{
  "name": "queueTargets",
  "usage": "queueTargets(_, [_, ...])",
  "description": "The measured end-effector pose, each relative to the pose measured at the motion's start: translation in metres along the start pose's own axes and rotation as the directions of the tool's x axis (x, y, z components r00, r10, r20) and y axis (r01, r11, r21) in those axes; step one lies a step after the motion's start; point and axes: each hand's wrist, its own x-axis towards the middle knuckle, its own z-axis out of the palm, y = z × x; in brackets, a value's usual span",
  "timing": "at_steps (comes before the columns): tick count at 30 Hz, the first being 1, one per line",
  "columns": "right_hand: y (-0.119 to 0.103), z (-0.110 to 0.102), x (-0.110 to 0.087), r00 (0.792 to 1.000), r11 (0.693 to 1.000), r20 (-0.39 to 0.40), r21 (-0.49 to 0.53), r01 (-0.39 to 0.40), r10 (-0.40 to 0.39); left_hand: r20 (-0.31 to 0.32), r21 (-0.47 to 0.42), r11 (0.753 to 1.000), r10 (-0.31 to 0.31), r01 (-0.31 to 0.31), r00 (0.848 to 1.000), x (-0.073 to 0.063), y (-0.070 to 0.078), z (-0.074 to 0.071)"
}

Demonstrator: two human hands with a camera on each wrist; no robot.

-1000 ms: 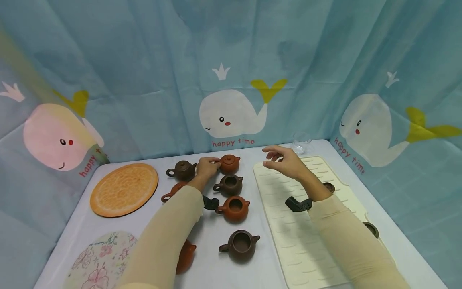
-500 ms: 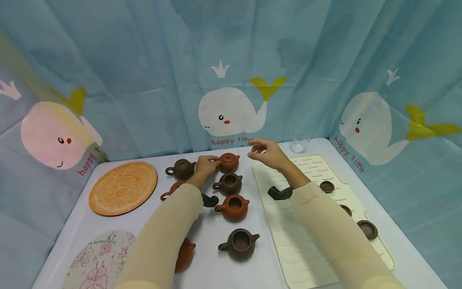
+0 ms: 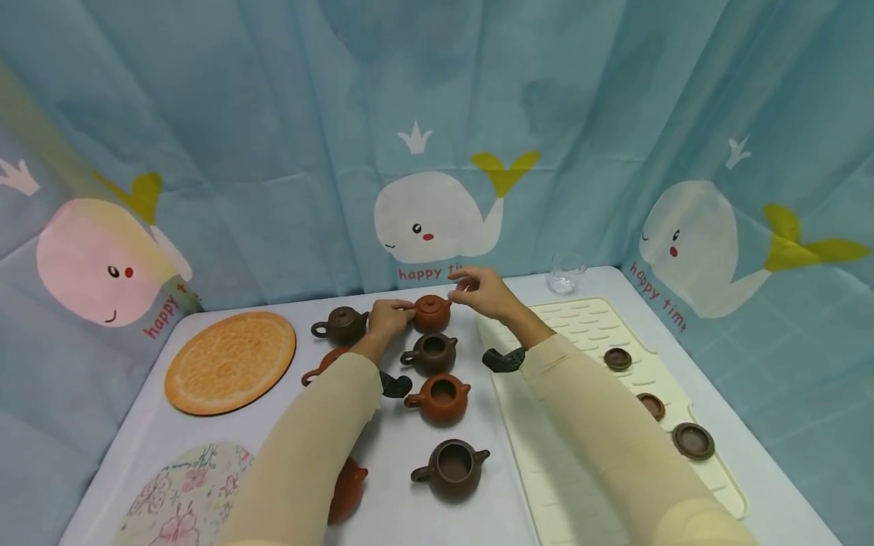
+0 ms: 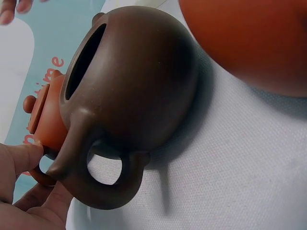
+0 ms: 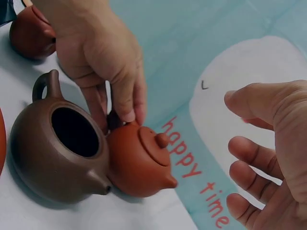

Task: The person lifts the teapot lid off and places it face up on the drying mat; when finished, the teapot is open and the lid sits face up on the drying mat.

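Far left, a round orange-slice mat [image 3: 230,362]; nearer the wearer, a pale floral mat [image 3: 179,500], partly covered by the left sleeve [image 3: 300,462]. Next, at the back, a dark brown teapot [image 3: 344,326], lid in place. Left hand [image 3: 389,318] beside it, thumb and fingers clamped on the handle [image 4: 41,179] of a small orange-red teapot. That red teapot [image 3: 432,313] sits upright at the back of the white table [image 3: 403,523], between the two hands. Looks: squat, rounded body, smooth matte clay, warm brick-orange; low domed lid [image 5: 149,147] seated on top, round knob [image 5: 162,140] at its centre; looped handle toward the left hand, short tapering spout [image 5: 169,181] toward the right. Just in front of it, a larger-bodied open brown teapot [image 3: 434,354], mouth dark inside; nearer still, an open orange teapot [image 3: 442,400] and an open dark teapot [image 3: 454,468]. Right hand [image 3: 483,293] near the spout, not touching; thumb and fingers apart, loosely bent, holding nothing. Right of that, a cream ridged tray [image 3: 560,485]; behind it a clear glass [image 3: 565,274]. Along the tray's right side, three loose lids: small dark lid [image 3: 617,359], reddish lid [image 3: 652,406], larger dark lid [image 3: 693,441].
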Motion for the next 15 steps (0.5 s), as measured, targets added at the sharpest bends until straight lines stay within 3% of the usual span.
queueTargets(11, [0.013,0.024,0.011,1.000,0.996,-0.002,-0.084,-0.016,0.016,-0.007,-0.011,1.000,0.009,-0.009,1.000,-0.004,-0.003,0.001])
queueTargets(15, [0.013,0.031,0.017,1.000,0.989,0.004,-0.148,-0.015,0.016,-0.020,-0.019,0.999,0.039,-0.039,0.999,-0.002,-0.005,0.000])
